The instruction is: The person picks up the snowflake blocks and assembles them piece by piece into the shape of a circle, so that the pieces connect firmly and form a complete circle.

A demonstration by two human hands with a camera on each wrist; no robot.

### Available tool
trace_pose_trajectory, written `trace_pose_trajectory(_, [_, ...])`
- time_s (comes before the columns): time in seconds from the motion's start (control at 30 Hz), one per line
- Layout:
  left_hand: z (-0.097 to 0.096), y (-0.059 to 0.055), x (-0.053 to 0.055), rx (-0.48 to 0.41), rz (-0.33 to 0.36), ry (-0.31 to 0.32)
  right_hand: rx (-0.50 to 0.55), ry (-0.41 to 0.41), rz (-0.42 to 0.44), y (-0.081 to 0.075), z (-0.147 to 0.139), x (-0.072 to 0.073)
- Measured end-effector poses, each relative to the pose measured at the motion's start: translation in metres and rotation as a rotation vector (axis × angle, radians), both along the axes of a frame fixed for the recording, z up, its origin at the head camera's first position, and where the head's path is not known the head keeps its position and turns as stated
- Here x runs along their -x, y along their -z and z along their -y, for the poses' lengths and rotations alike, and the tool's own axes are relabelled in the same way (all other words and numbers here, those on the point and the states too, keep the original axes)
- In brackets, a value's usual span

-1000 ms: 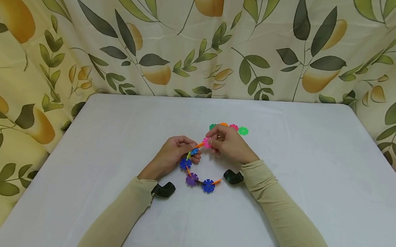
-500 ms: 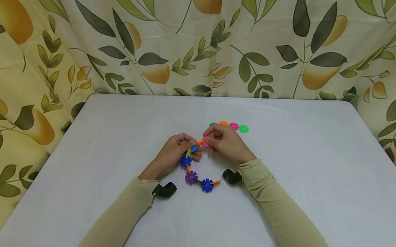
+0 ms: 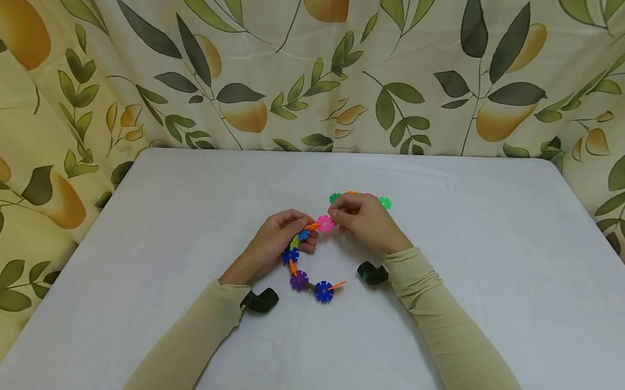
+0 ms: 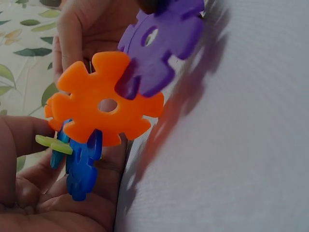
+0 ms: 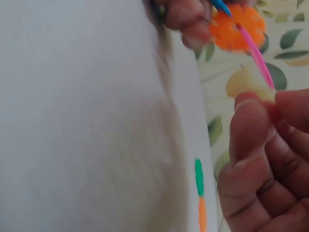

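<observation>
A chain of notched, flower-shaped plastic discs [image 3: 299, 280] curves between my hands, in blue, purple, orange, yellow-green and pink. My left hand [image 3: 280, 236] pinches it near its upper end, by the orange and light-blue discs. In the left wrist view, an orange disc [image 4: 87, 104] and a purple disc [image 4: 161, 48] stand out past the fingers. The pink disc [image 3: 325, 223] ends the chain, slotted into an orange disc [image 5: 241, 29]. My right hand [image 3: 365, 222] is just right of the pink disc, thumb and fingers bent, their tips right at its edge.
Behind the right hand, a row of loose discs lies on the white table [image 3: 461, 262], with a green disc [image 3: 385, 203] at its right end. A leaf-and-fruit patterned curtain [image 3: 322, 67] hangs behind. A black wrist camera [image 3: 261, 300] juts from the left sleeve.
The right hand held the pink disc against the chain, then drew off slightly to the right, uncovering it. The chain's lower end shifted a little left. The left hand keeps its hold.
</observation>
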State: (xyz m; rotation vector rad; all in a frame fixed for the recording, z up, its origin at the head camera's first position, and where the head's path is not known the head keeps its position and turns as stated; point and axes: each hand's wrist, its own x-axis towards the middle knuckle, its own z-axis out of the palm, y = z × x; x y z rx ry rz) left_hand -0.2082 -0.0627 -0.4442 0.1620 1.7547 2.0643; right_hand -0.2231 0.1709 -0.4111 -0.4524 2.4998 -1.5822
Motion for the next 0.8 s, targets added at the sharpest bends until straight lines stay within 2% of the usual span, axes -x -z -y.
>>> trace_pose_trajectory(0.1, [0.0, -0.001, 0.0, 0.029, 0.006, 0.013, -0.008, 0.054, -0.005, -0.001, -0.01, 0.003])
trace_pose_trajectory(0.23, [0.001, -0.001, 0.0, 0.039, 0.014, 0.023, -0.043, 0.179, -0.031, -0.001, -0.025, 0.008])
trace_pose_trajectory(0.43, [0.003, 0.0, 0.0, 0.05, -0.005, 0.052, -0.121, 0.316, -0.112, 0.001, -0.047, 0.014])
trace_pose_trajectory(0.57, [0.006, -0.001, 0.0, 0.099, -0.023, 0.1, -0.18, 0.352, -0.142, 0.004, -0.059, 0.015])
trace_pose_trajectory(0.8, [0.008, -0.003, 0.0, 0.103, -0.032, 0.152, -0.258, 0.347, -0.108, 0.007, -0.067, 0.016])
